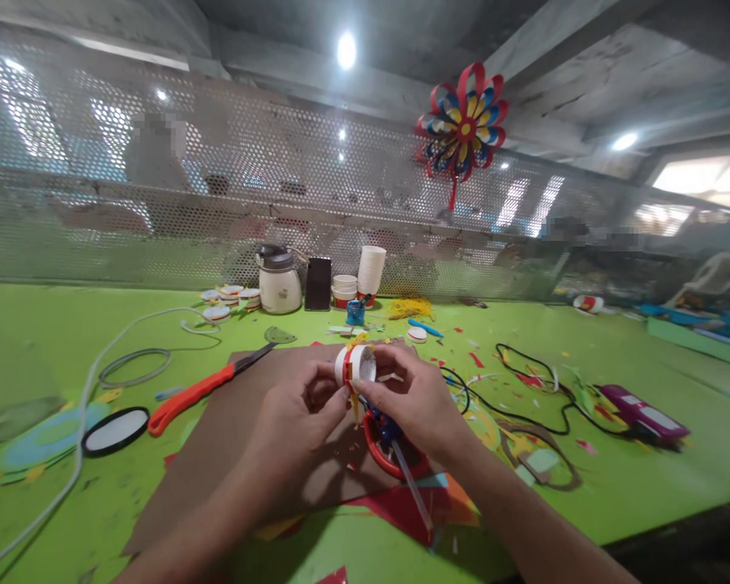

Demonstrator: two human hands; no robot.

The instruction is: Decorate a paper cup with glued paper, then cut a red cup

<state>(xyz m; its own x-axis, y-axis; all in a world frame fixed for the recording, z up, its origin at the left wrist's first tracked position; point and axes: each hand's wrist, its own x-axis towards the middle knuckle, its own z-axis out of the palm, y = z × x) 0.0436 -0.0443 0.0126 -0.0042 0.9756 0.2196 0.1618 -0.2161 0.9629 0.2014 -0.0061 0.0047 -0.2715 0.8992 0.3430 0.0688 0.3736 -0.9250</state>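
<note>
Between my two hands is a short white paper cup section [362,365] with a red band round it and yellow paper bits at its top and bottom. Its round opening is turned to the right and toward me. The fingers of my left hand [301,410] pinch its left side and lower edge. My right hand [422,397] grips the right rim with thumb and fingers. Just below lies a blue glue gun [389,426] with a translucent stick, partly hidden by my right hand, over a red ring [374,454]. Brown cardboard [237,454] lies underneath.
An orange-handled knife [188,397] and a black-rimmed disc [117,431] lie left, near a white cable [88,381]. Behind stand a jug [280,284], a phone [318,284] and stacked paper cups [372,272]. At right are black cord and a purple device [645,414].
</note>
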